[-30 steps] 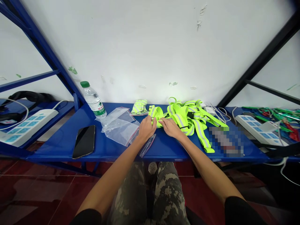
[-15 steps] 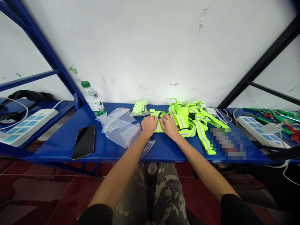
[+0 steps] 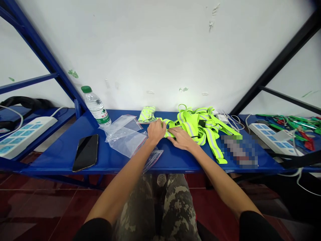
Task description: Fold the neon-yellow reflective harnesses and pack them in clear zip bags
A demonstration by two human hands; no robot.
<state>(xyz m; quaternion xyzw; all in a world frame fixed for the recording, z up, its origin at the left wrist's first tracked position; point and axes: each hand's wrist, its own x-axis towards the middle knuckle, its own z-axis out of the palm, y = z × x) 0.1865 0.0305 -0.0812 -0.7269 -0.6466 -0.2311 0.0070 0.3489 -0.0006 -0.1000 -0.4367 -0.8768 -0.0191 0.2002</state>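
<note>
The yellow-green strap (image 3: 168,134) lies on the table (image 3: 179,161), under and between the hands. The left hand (image 3: 156,131) is curled and seems clamped on it, its fingertips hidden; the right hand (image 3: 182,138), bunched half a second ago, now rests flatter, thumb apart from the fingers, which suggests pressing rather than pinching. The strap's long axis runs roughly sideways from left hand to right; which end leads cannot be told. Beyond the right hand is a heap of straps (image 3: 192,124); left of the left hand, clear bags (image 3: 126,142), then a phone (image 3: 86,152).
</note>
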